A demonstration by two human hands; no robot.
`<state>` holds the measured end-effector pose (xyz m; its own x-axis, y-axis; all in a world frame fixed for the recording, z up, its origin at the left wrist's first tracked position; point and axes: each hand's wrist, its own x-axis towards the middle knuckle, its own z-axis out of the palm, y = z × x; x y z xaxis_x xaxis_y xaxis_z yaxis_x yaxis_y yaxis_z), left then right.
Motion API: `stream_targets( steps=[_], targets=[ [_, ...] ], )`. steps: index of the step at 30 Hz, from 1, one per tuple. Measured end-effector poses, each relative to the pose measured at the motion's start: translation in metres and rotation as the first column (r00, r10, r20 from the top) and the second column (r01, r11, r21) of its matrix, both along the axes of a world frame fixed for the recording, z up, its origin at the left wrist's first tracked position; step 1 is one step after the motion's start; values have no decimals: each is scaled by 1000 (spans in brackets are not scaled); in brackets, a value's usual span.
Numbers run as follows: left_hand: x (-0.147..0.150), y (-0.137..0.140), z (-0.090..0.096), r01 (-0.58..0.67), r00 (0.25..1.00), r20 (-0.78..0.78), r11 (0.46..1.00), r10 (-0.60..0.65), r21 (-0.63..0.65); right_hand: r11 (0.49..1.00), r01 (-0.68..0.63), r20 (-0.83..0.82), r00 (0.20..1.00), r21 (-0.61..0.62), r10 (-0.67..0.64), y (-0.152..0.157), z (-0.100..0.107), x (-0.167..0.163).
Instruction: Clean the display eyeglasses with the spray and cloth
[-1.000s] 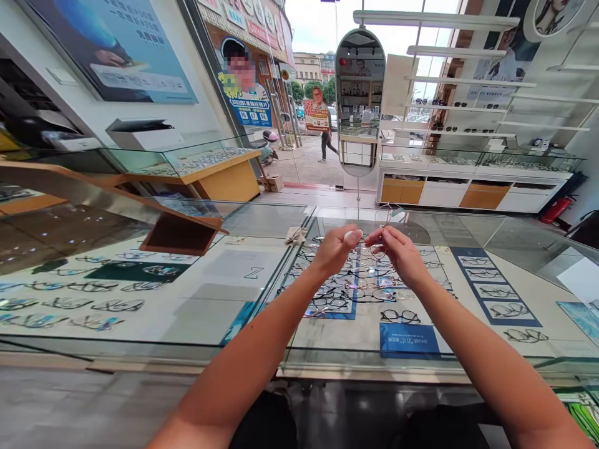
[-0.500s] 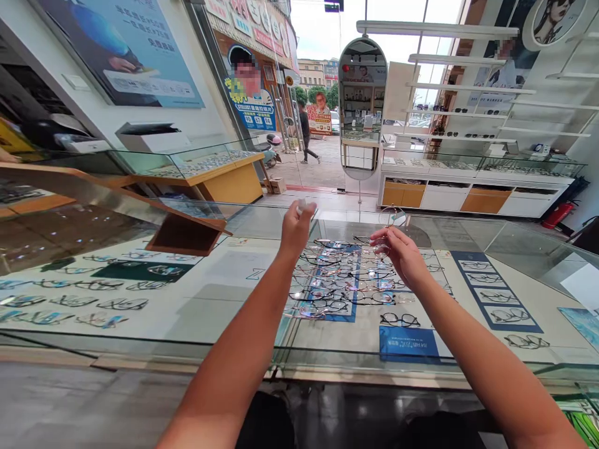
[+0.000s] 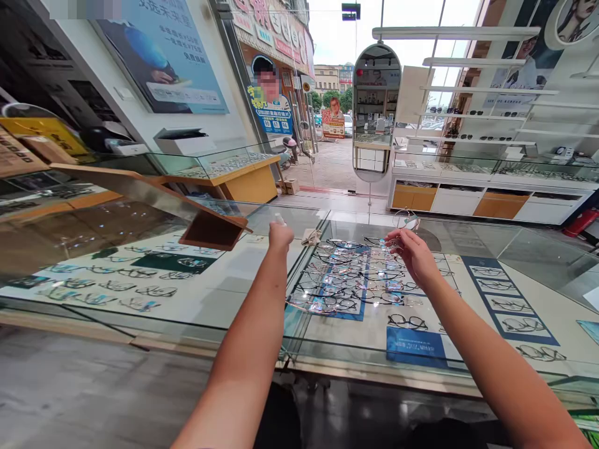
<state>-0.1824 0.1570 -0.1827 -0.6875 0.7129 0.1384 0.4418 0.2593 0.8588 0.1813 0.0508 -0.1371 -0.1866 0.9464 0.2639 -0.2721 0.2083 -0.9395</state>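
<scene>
My left hand [image 3: 281, 237] is closed above the glass counter, with the pale top of a small whitish object [image 3: 279, 218] poking out of the fist; its kind is not clear. Just right of that hand lies a crumpled beige cloth [image 3: 311, 237]. My right hand [image 3: 412, 252] pinches a pair of thin-rimmed eyeglasses [image 3: 405, 218], held up over the counter. Between and below the hands, many eyeglass frames [image 3: 339, 274] are laid out in close rows. A dark-rimmed pair [image 3: 407, 322] sits apart, nearer me.
A tilted wooden-framed mirror [image 3: 215, 227] stands on the counter at left. Further eyeglasses [image 3: 156, 291] lie in the left case, and some on a blue display strip [image 3: 512, 299] at right. Beyond stand an oval mirror [image 3: 377, 112] and a low white cabinet [image 3: 456, 201].
My left hand has moved left and a little down, still closed on the whitish object, and the beige cloth now shows. My right hand keeps the eyeglasses raised. The view has turned slightly left.
</scene>
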Motion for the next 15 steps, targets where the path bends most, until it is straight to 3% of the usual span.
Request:
stream_targets(
  steps=[9,12,15],
  targets=[
    [1,-3,-3,-21,993,115,998,27,-55,1000,2,15,1000,-2,-2,1,-1,-1],
    [3,-9,4,-41,992,113,997,48,-59,1000,1,18,1000,2,-1,1,-2,0],
    [12,-19,18,-153,984,79,987,157,-57,1000,1,25,1000,4,-1,1,-2,0]
  ],
)
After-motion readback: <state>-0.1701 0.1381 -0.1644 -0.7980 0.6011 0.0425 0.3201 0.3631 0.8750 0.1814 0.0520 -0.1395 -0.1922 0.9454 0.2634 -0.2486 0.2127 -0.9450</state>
